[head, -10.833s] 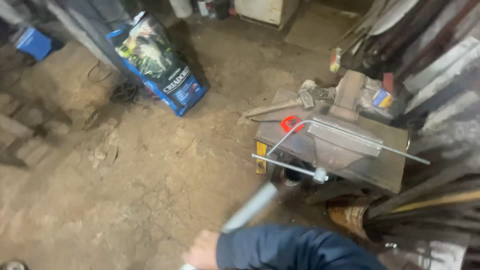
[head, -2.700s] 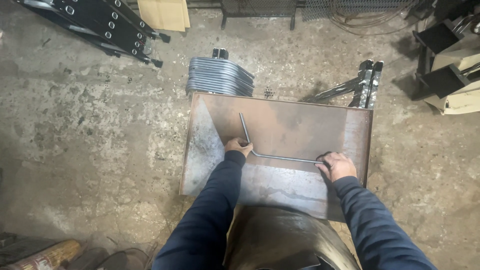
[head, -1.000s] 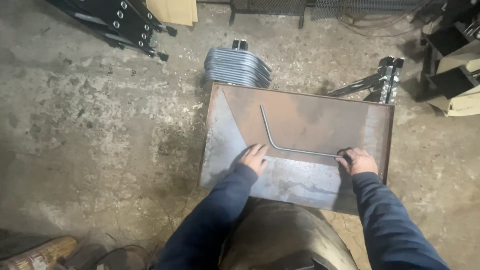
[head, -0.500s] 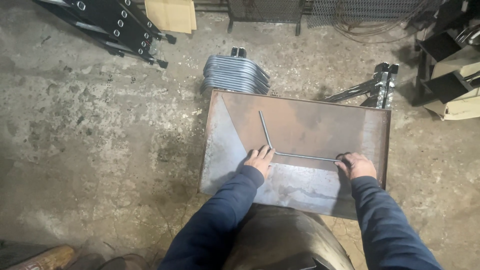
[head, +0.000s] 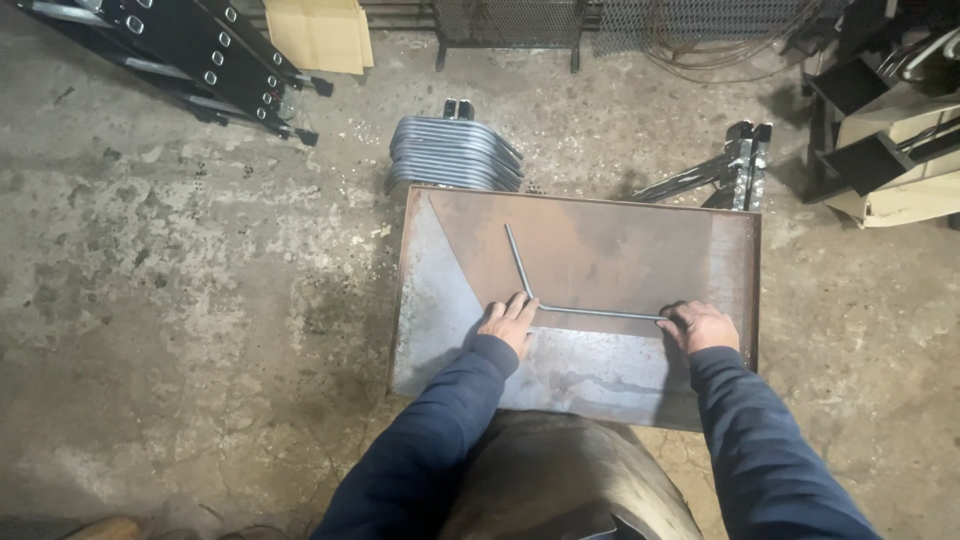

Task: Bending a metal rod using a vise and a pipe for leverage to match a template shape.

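Head view — bent rod (head: 590,312) long leg runs left-right; left hand (head: 506,325) flat at bend, right hand (head: 698,326) grip closed on end.

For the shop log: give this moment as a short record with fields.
Setting: concrete floor
Work surface: rusty steel plate
Workpiece: bent metal rod lying on the plate
Left hand: pressed flat at the rod's bend
Right hand: grip closed on the rod's end
Behind plate: stack of bent grey bars
Upper left: black ladder

Stained concrete workshop floor (head: 180,300) below us.
We see a black ladder (head: 190,45), cardboard (head: 318,32) and wire mesh (head: 510,18) along the far edge.
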